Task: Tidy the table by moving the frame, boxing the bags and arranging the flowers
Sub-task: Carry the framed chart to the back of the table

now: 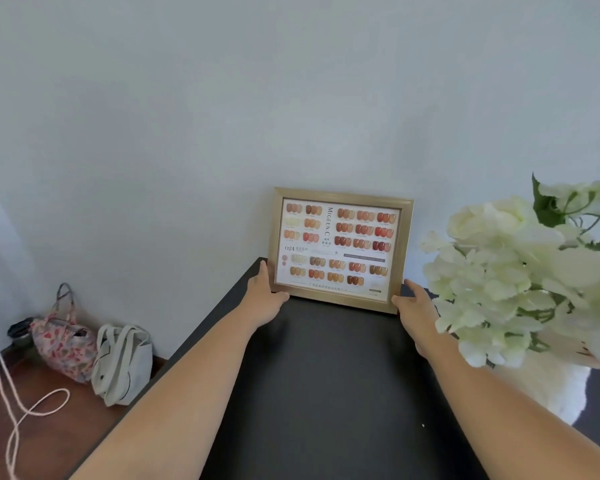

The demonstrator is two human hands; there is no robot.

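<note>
Both of your hands are on the frame (340,249): your left hand (265,299) wraps its lower left corner, your right hand (414,308) cups the lower right, fingers curled on the edges so it stays upright. Its bottom edge looks to rest on the black table (326,393) at the wall. White flowers (506,271) crowd your right wrist; two bags (94,351) sit on the floor, left of your left arm.

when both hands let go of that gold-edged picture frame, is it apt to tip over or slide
The gold-edged picture frame stands upright at the wall, so it probably tips easily. It looks stiff. The smooth black table may let its foot slide; left hand and right hand grip its lower corners.
</note>
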